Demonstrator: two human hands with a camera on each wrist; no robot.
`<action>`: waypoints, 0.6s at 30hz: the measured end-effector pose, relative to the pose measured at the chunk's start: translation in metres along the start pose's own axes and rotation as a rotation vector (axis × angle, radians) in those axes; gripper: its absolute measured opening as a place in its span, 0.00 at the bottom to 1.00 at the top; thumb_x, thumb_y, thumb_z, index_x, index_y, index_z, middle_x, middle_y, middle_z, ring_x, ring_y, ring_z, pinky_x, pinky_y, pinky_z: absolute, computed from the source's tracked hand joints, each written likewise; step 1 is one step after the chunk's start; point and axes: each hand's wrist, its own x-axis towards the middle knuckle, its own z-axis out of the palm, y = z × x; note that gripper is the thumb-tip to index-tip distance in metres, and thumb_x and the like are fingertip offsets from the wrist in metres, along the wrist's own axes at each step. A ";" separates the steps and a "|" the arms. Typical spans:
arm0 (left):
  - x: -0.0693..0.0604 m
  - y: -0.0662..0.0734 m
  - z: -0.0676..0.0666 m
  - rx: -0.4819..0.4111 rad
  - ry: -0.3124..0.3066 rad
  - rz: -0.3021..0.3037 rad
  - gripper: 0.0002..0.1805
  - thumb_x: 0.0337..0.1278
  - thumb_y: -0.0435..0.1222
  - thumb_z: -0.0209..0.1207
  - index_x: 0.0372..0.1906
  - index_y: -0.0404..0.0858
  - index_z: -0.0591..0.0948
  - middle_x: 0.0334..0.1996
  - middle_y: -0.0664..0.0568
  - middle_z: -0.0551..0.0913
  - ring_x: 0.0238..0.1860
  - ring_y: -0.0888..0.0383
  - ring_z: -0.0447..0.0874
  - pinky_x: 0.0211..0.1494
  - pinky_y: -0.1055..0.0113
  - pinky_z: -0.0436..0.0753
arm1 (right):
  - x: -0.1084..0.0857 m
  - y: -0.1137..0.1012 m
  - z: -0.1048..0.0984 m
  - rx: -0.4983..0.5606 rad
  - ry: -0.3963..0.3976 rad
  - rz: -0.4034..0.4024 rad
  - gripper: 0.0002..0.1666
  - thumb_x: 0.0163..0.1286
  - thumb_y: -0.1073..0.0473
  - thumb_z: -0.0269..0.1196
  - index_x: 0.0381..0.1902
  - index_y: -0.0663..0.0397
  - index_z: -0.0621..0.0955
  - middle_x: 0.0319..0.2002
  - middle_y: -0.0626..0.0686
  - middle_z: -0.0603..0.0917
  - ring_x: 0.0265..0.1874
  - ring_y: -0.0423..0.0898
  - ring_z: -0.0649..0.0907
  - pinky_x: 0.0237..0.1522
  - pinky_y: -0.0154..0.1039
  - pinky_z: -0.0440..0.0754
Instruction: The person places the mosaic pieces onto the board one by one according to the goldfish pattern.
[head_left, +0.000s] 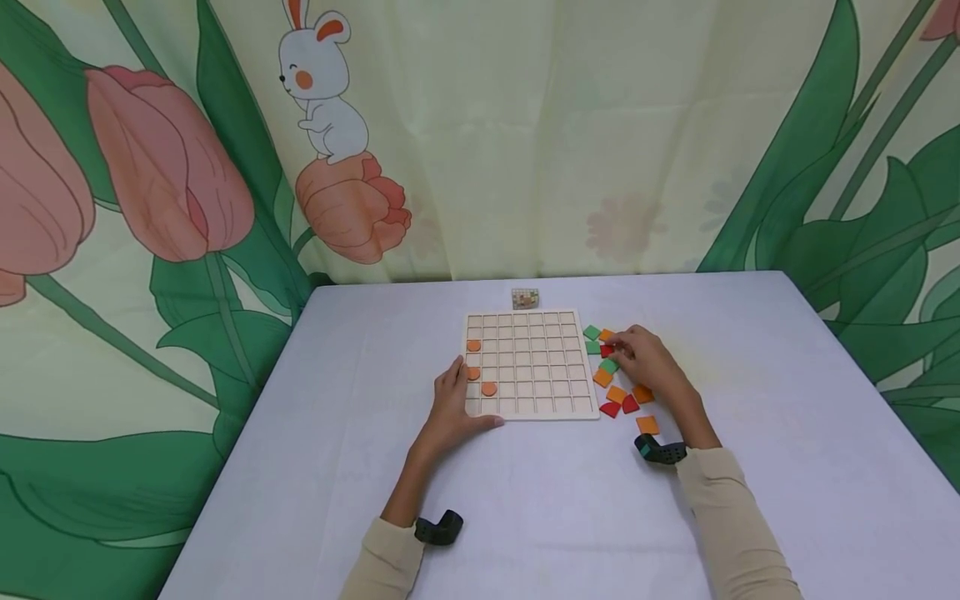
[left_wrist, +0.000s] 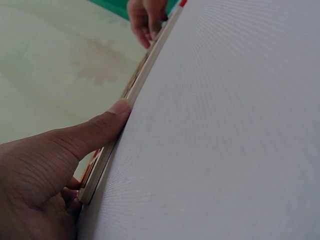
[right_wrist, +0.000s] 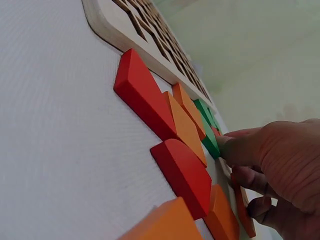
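A pale wooden grid board [head_left: 532, 364] lies on the table, with orange round pieces [head_left: 489, 389] in several cells at its left. At its front left corner my left hand [head_left: 452, 412] grips it, fingers along the left edge and thumb [left_wrist: 95, 132] against the front edge. My right hand [head_left: 649, 360] is over the loose pieces right of the board, bent fingertips down by an orange piece [head_left: 606, 335] and a red piece [head_left: 607, 351]. In the right wrist view the thumb of the right hand [right_wrist: 280, 165] is beside a green piece [right_wrist: 210, 140]; whether anything is pinched is hidden.
More flat orange, red [right_wrist: 182, 172] and green pieces [head_left: 592, 332] are scattered along the board's right side, one orange square [head_left: 647, 425] nearest the front. A small patterned item [head_left: 525, 298] sits behind the board. A printed curtain [head_left: 525, 150] hangs behind the white-covered table [head_left: 360, 350].
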 end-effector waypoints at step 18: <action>0.001 -0.003 0.001 -0.002 0.008 0.029 0.70 0.48 0.49 0.82 0.86 0.31 0.50 0.87 0.37 0.46 0.83 0.35 0.48 0.80 0.40 0.67 | -0.001 -0.005 0.001 0.004 0.004 0.050 0.19 0.73 0.70 0.59 0.60 0.63 0.82 0.61 0.68 0.78 0.54 0.61 0.78 0.61 0.58 0.85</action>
